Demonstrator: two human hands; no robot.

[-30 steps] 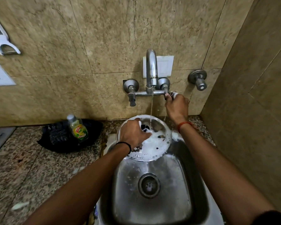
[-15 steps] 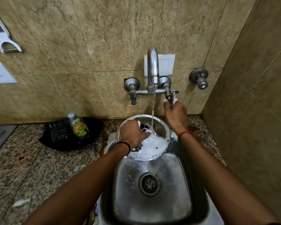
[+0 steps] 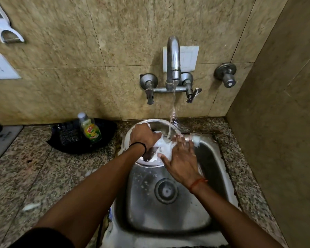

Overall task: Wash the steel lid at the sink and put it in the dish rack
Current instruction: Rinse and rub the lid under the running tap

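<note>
The round steel lid (image 3: 157, 124), covered in white foam, is tilted over the back edge of the steel sink (image 3: 211, 165). My left hand (image 3: 143, 136) grips the lid at its left side, near its dark knob. My right hand (image 3: 180, 158) lies flat on the lid's soapy right face, fingers spread. Water runs from the tap spout (image 3: 173, 59) in a stream that lands on the lid just above my right fingers. The lid's lower right part is hidden under my right hand.
The tap's right lever (image 3: 193, 94) stands turned out. A green dish-soap bottle (image 3: 90, 128) and a dark scrubber sit in a black tray (image 3: 107, 129) on the granite counter left of the sink. The side wall stands close on the right. The sink drain (image 3: 166, 190) lies below.
My right hand has left the tap's right lever and come down onto the lid's foamy face. The water stream has grown stronger. My left hand keeps its hold.
</note>
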